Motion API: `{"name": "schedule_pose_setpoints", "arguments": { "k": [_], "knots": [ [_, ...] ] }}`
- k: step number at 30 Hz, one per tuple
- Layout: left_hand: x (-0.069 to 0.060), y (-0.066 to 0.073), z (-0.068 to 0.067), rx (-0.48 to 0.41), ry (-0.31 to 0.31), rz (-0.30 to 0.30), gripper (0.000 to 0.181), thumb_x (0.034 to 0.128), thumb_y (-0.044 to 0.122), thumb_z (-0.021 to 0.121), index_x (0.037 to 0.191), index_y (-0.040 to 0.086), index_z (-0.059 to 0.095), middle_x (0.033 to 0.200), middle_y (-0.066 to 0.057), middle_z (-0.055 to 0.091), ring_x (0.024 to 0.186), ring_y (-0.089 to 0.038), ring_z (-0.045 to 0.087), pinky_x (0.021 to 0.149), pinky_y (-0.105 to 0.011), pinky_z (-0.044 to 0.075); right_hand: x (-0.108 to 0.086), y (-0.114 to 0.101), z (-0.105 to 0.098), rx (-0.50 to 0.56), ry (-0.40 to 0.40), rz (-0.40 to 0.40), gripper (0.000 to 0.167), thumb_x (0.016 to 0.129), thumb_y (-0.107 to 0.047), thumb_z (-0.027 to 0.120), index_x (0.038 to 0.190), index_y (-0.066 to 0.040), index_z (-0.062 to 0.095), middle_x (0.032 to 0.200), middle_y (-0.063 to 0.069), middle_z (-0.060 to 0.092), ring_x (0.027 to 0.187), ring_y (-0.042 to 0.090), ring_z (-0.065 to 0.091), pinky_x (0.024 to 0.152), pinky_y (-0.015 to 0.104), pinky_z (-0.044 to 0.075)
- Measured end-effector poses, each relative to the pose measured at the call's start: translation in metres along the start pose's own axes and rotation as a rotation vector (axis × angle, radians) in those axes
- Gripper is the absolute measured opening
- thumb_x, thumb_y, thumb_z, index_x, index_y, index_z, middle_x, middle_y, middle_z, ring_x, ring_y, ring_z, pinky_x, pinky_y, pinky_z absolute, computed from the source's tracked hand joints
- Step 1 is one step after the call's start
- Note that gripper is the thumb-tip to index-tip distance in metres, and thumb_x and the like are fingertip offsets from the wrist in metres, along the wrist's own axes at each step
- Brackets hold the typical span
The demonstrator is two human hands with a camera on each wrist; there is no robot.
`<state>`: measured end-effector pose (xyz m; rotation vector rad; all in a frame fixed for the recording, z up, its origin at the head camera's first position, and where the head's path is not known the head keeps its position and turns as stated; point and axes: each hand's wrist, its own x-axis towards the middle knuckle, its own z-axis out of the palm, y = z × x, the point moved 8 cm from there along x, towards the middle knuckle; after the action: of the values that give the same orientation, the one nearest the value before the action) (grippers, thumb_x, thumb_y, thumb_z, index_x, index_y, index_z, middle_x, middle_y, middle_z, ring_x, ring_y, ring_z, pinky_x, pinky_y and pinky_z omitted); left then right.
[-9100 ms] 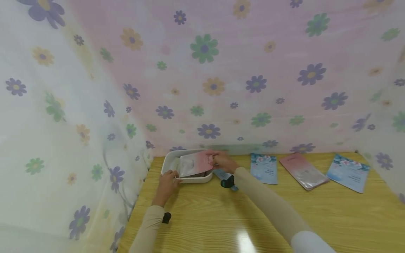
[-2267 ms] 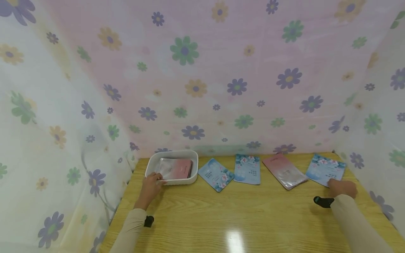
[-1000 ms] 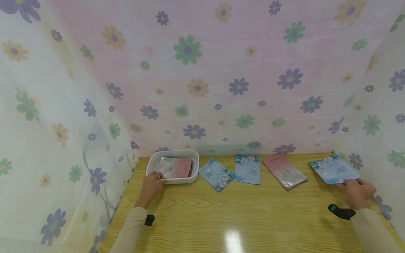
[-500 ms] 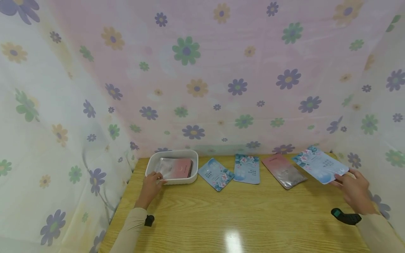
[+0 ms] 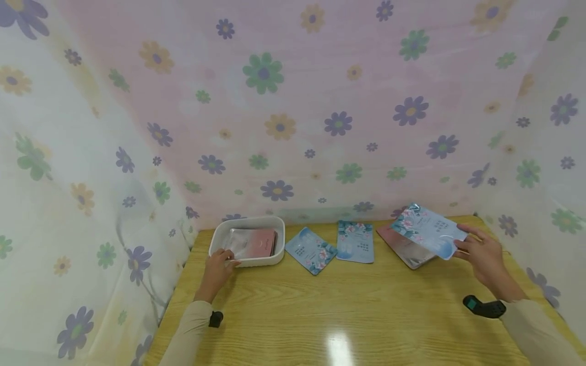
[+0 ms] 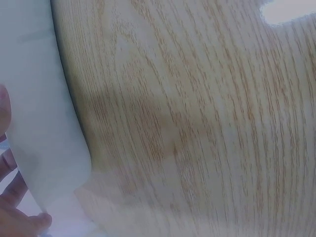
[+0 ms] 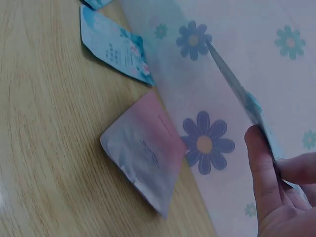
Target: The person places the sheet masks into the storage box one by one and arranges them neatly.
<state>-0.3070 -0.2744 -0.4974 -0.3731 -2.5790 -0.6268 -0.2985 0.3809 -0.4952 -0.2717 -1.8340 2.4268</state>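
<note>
A flowered cloth (image 5: 302, 101) hangs behind and at both sides of the wooden table (image 5: 293, 315). Along the table's far edge, running rightward from the white tray (image 5: 261, 263), lie a slanted blue packet (image 5: 312, 251), a straighter blue packet (image 5: 355, 243) just beside it, and a pink packet (image 5: 409, 252); all three lie between the tray and the lifted packet (image 5: 430, 230). That one, blue and flowered too, is raised and tilted above the pink packet, hiding part of it from the head view. Inside the tray sit pink packets (image 5: 253, 243), silvery toward their left end. The right hand (image 5: 486, 256) has a narrow pinch on the lifted packet's right end, thumb and fingers on opposite faces, as the right wrist view shows. The left hand (image 5: 215, 272) holds the tray's near rim toward its left corner, fingers bent over the edge.
</note>
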Motion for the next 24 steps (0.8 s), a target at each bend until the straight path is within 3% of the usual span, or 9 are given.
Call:
{"name": "schedule_pose_setpoints", "arguments": {
  "k": [4, 9, 17, 24],
  "knots": [
    [-0.001, 0.000, 0.000, -0.013, 0.001, -0.012, 0.023, 0.0737, 0.011, 0.081, 0.073, 0.008, 0.058, 0.072, -0.006, 0.052, 0.067, -0.026, 0.051, 0.066, -0.046, 0.033, -0.004, -0.004, 0.015, -0.087, -0.049, -0.016, 0.042, 0.083, 0.007, 0.067, 0.120, -0.013, 0.061, 0.097, -0.016, 0.061, 0.080, 0.005, 0.063, 0.062, 0.029, 0.054],
    [-0.001, -0.003, 0.002, -0.012, -0.007, -0.031, 0.022, 0.0742, 0.012, 0.080, 0.074, 0.009, 0.059, 0.073, -0.006, 0.053, 0.069, -0.028, 0.052, 0.069, -0.050, 0.034, -0.008, -0.006, 0.025, -0.165, -0.055, -0.031, 0.044, 0.085, 0.008, 0.063, 0.125, -0.008, 0.059, 0.099, -0.018, 0.059, 0.082, 0.002, 0.061, 0.063, 0.029, 0.054],
    [-0.002, -0.003, 0.003, -0.016, 0.005, -0.010, 0.023, 0.0737, 0.011, 0.081, 0.073, 0.008, 0.058, 0.073, -0.007, 0.053, 0.067, -0.028, 0.051, 0.067, -0.051, 0.034, -0.009, -0.002, 0.050, -0.233, -0.115, -0.029, 0.047, 0.087, 0.007, 0.061, 0.132, -0.005, 0.054, 0.102, -0.017, 0.060, 0.083, 0.003, 0.059, 0.064, 0.028, 0.054],
    [-0.001, -0.001, 0.000, -0.023, 0.004, -0.003, 0.023, 0.0742, 0.012, 0.080, 0.073, 0.009, 0.058, 0.074, -0.008, 0.053, 0.067, -0.026, 0.052, 0.069, -0.055, 0.035, -0.008, 0.008, 0.074, -0.461, -0.109, 0.006, 0.052, 0.088, 0.004, 0.057, 0.139, 0.000, 0.044, 0.126, 0.005, 0.050, 0.087, 0.005, 0.056, 0.071, 0.032, 0.053]
  ]
}}
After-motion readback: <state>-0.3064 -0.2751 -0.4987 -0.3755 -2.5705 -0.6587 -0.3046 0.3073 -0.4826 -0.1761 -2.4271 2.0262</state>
